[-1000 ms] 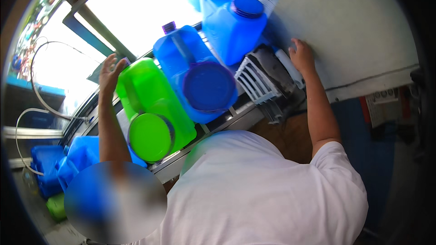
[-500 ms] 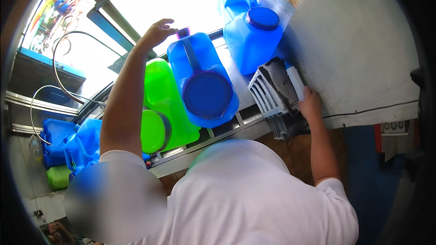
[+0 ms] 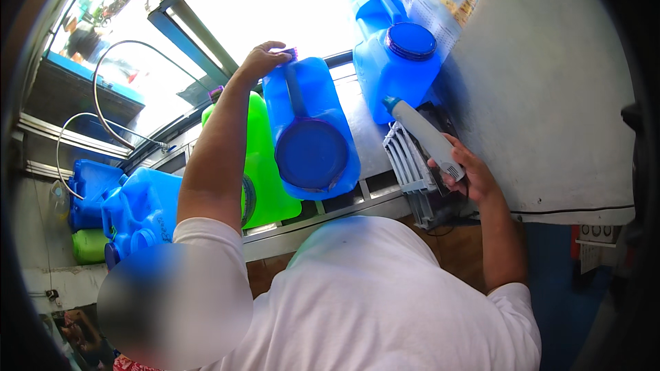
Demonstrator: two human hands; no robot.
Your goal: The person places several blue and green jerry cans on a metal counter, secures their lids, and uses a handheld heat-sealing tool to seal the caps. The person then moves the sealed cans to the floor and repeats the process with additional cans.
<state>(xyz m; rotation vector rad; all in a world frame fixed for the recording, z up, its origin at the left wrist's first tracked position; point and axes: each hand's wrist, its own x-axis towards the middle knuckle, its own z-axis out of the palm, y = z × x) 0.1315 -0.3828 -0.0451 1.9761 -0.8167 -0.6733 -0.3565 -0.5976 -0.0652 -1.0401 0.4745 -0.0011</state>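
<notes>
My right hand [image 3: 474,172] is wrapped around a slim white heat gun [image 3: 423,130] with a bluish nozzle end and vent slots. Its nozzle points up and left, near the lower part of a blue water jug [image 3: 392,89]. Another blue jug [image 3: 326,93] stands in the middle, with a large dark blue lid [image 3: 313,154] facing me. At its far end is a small cap with a purple-pink band [image 3: 292,53]. My left hand [image 3: 262,62] reaches to this cap, fingers apart and fingertips touching it. A bright green jug [image 3: 268,165] stands left of it, partly behind my left forearm.
A grey slatted rack [image 3: 412,165] stands below the right-hand jug. More blue jugs [image 3: 148,199] and a green container [image 3: 89,247] sit at the left. A bent hose [image 3: 96,89] arches by the window. A wall with a poster [image 3: 440,0] rises at the right.
My right hand has lifted the heat gun from beside the rack and tilted it up and left. My left hand has come down onto the middle jug's small cap.
</notes>
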